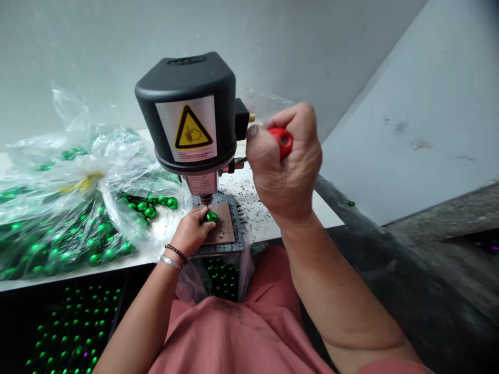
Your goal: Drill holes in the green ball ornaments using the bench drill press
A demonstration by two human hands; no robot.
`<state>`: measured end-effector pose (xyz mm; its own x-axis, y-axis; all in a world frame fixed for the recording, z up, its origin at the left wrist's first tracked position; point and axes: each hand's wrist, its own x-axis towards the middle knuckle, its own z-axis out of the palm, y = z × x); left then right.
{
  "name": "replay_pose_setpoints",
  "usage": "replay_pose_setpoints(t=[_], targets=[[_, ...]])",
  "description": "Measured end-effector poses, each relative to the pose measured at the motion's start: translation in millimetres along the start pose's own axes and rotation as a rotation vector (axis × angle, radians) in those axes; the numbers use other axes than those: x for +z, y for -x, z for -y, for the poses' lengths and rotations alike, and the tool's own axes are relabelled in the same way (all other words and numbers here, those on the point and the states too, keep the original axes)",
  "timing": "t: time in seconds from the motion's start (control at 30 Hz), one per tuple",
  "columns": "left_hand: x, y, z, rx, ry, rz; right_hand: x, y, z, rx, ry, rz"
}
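Note:
My left hand (192, 228) pinches a shiny green ball (211, 216) on a brown board (225, 222) that lies on the metal base (239, 240) of a bench drill press. A thin bit (208, 206) comes down from the chuck to the top of the ball; whether it has entered the ball is too small to tell. Up at the right side of the black machine head (187, 88), my right hand (286, 161) is wrapped round the red lever handle (284, 142).
Clear plastic bags (117, 156) full of green balls cover the table's left side, with several loose balls (150, 212) beside them. Dark shavings litter the white tabletop (265, 226). Below the table edge, more balls (221, 278) fill a lined container, and others (74, 327) lie lower left.

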<state>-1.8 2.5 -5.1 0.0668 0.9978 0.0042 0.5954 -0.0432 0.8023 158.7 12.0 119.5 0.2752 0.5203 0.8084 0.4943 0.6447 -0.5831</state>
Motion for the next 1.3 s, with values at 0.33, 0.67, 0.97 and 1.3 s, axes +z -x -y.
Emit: replay_pose_setpoints(t=[0.33,0.67,0.97,1.3], targets=[[0.2,1.4,2.8,-0.004,-0.007,0.042,-14.5,40.6,-11.2,-0.232,0.192,-0.028],[2.7,3.3,6.0,0.023,-0.037,0.002,-11.0,67.8,-25.3,-0.175,0.114,-0.021],[7.0,5.1,9.7,0.027,-0.124,-0.004,-5.6,80.9,-31.2,-0.149,0.018,-0.025],[6.6,6.0,9.1,0.019,-0.144,-0.012,0.0,48.0,-18.8,-0.162,0.051,-0.102]])
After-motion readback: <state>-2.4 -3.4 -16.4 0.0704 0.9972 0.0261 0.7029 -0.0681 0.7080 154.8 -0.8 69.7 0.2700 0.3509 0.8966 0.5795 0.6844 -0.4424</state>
